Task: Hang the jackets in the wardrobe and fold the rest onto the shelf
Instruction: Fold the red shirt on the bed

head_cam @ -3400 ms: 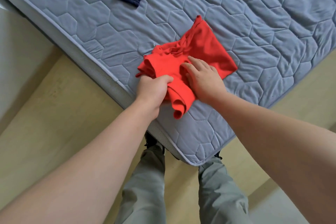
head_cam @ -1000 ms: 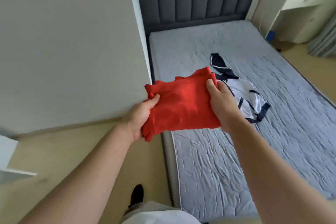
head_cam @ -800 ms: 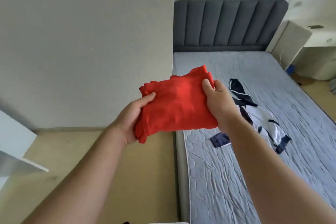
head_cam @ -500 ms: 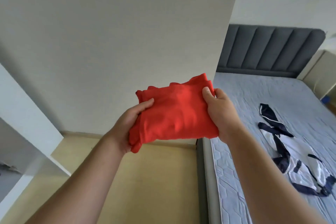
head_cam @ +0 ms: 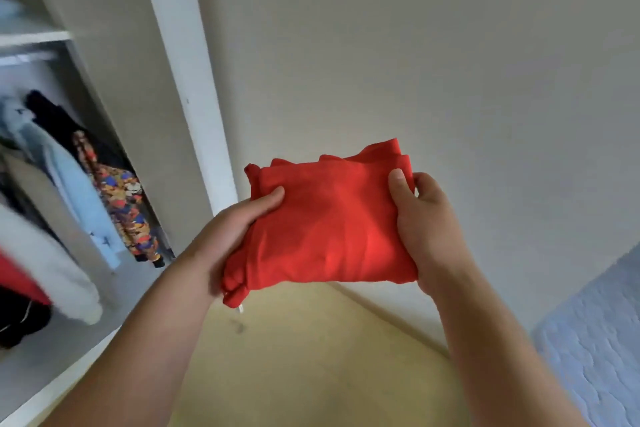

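Both hands are up in front of me, carrying the folded red garment [head_cam: 329, 222] in mid-air over the wooden floor [head_cam: 311, 364].
Left hand [head_cam: 235, 229] pinches the left edge, thumb on top, fingers underneath and out of sight.
Right hand [head_cam: 429, 229] clamps the right edge the same way, fingertips curling round the far corner.
The two-sided grip makes sense. It's a soft stack with loose layers at the top and a roll sagging at lower left, so I reckon one hand would let it unfold.
Mattress [head_cam: 595, 350] corner is low right, well apart from the bundle.
Open wardrobe [head_cam: 187, 80] is on the left, with a patterned jacket [head_cam: 121, 198] and a light blue jacket [head_cam: 69, 191] hanging inside, both blurred.
White shelf [head_cam: 34, 35] sits above them, top left.
My read: the fold is done and this piece goes on a shelf next. It should go in flat, both edges supported until it lands.
Plain wall [head_cam: 415, 45] behind.
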